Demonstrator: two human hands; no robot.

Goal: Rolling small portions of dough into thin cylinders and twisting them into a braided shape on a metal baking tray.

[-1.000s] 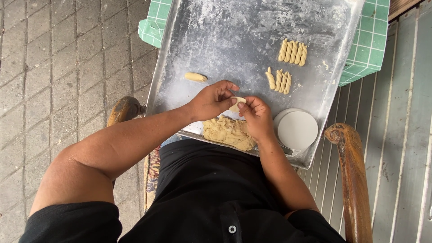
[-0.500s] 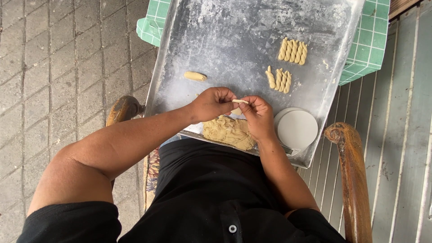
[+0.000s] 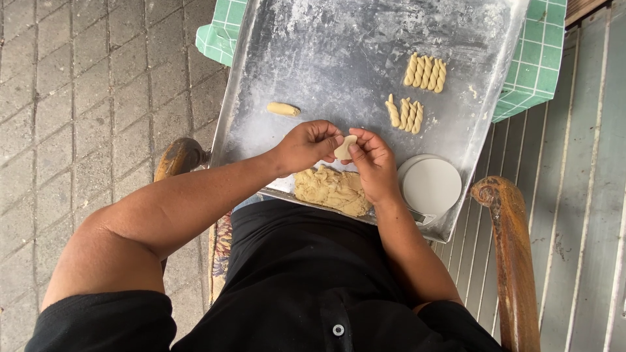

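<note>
- One large metal tray (image 3: pixel 326 45), dusted with flour, fills the upper middle of the frame and rests on a green checked cloth (image 3: pixel 535 58) that shows at its upper left and upper right corners.
- Your chair's two wooden armrests show below it, one (image 3: pixel 515 261) at the lower right and one (image 3: pixel 179 156) at the left, just beside the tray's edge.
- Your lump of dough (image 3: pixel 332 190) lies on the tray's near edge, just below your hands.
- A round white lid-like disc (image 3: pixel 432 186) sits at the tray's lower right corner, just beside your right wrist.
- Your left hand (image 3: pixel 306 146) and right hand (image 3: pixel 373 163) meet at the frame's centre, fingers curled, both pinching one small dough piece (image 3: pixel 343 147) between their fingertips, just above the tray.
- Two groups of twisted dough sticks lie to the upper right: the further row (image 3: pixel 425 72) and the nearer row (image 3: pixel 404 113).
- One short dough roll (image 3: pixel 283 109) lies alone, up and left of your left hand.
</note>
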